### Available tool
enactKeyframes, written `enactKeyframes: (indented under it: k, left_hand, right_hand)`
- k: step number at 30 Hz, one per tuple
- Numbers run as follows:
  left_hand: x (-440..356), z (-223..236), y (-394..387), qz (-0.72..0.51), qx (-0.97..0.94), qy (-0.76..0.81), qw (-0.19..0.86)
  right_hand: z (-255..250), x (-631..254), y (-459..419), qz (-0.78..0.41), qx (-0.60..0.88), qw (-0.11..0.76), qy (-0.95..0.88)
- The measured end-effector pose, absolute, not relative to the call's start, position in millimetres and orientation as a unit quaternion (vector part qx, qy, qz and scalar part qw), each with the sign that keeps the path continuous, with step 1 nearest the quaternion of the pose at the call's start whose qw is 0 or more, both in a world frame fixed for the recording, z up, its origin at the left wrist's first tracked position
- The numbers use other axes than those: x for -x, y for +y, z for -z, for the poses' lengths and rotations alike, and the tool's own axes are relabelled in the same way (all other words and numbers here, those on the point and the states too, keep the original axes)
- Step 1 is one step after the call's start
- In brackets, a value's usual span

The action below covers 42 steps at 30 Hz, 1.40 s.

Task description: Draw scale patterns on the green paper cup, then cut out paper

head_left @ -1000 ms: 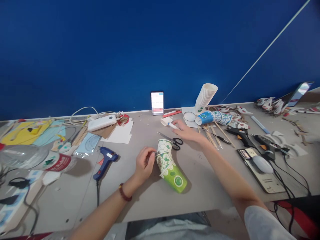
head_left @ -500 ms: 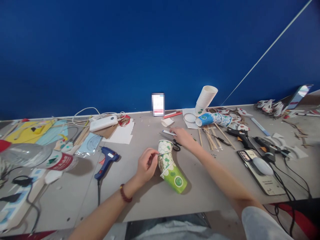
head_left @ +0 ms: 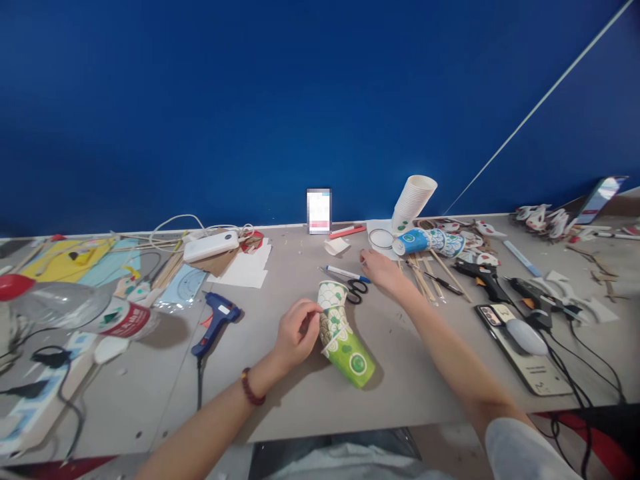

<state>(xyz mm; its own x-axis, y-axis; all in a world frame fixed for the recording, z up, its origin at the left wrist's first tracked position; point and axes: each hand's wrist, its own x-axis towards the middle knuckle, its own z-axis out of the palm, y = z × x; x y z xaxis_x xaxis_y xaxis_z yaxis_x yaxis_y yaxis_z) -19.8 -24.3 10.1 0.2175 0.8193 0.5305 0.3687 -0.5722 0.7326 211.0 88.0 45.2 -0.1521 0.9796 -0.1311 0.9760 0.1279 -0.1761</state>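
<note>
Several patterned paper cups (head_left: 350, 357), joined end to end in a bent chain, lie on the table before me; the nearest is green. My left hand (head_left: 299, 331) is at their left side, fingers curled in a pinch, the index fingertip against a cup's rim. Whether it grips the rim or something small is hidden. Farther right, my right hand (head_left: 383, 272) hovers low over the table, its bent fingers seen from the back and its palm hidden. Close to its fingers lie a blue-capped marker (head_left: 345, 273) and black-handled scissors (head_left: 357, 291).
Left are a blue glue gun (head_left: 216, 323), a plastic bottle (head_left: 85, 310) and a power strip (head_left: 50, 393). A tall cup stack (head_left: 414, 200), another cup chain (head_left: 425, 241) and wooden sticks (head_left: 424, 280) lie to the right. A phone with a mouse (head_left: 525, 335) sits at far right.
My right hand has moved right, off the marker, which now shows its full length with the blue cap. My left hand and the cup chain stay in place.
</note>
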Motion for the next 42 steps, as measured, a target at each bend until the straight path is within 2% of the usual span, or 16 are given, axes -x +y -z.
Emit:
enactKeyframes:
  k: [16, 29, 33, 37, 39, 42]
  left_hand:
    - [17.8, -9.5, -25.9, -0.486, -0.766, 0.357, 0.223]
    - [18.1, -7.2, -25.0, -0.467, -0.769, 0.367, 0.234]
    - [18.5, -9.0, -23.0, -0.471, -0.770, 0.366, 0.227]
    - [18.5, -17.1, -23.1, -0.483, -0.753, 0.385, 0.228]
    - [18.3, -24.1, -24.6, -0.466, -0.746, 0.410, 0.243]
    - [17.6, -34.9, -28.6, -0.392, -0.770, 0.425, 0.270]
  right_hand:
    - [-38.6, -224.1, 95.9, -0.042, 0.706, -0.009, -0.707]
    - [-39.7, -229.3, 101.2, -0.118, 0.722, 0.018, -0.681]
    - [-55.6, -228.2, 94.6, -0.161, 0.712, 0.086, -0.678]
    - [-77.9, -220.5, 76.6, -0.283, 0.646, 0.170, -0.688]
    - [-85.7, -212.3, 61.4, -0.482, 0.529, 0.305, -0.628]
    - [-88.9, -195.9, 33.0, -0.575, 0.438, 0.448, -0.526]
